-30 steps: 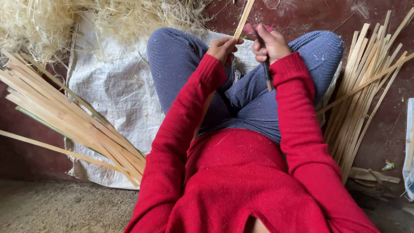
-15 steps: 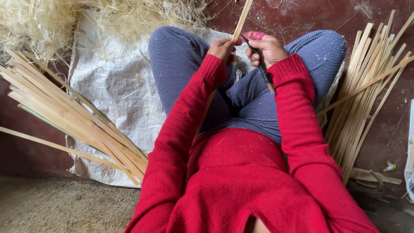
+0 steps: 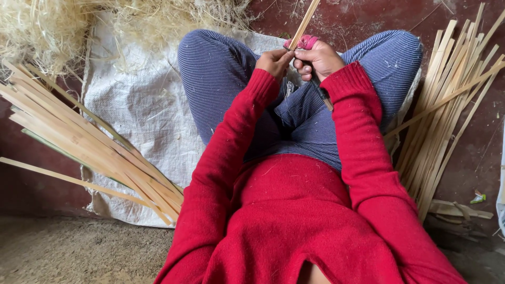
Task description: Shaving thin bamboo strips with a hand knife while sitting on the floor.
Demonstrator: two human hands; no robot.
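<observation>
Both hands (image 3: 300, 59) grip the bamboo strip's (image 3: 305, 22) lower end.

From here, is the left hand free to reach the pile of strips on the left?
Probably not right away: the left hand grips the strip being worked. The pile lies unobstructed on the sack beside the left knee.

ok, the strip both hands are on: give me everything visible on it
The strip is one thin, flat, pale tan slat, bamboo-like by its look. It stands tilted, leaning up and to the right, and runs out of the top of the picture, so its upper end is unseen. Its lower end sits between the left hand and right hand, pinched by their fingers above the lap. It looks straight and unbroken.
</observation>
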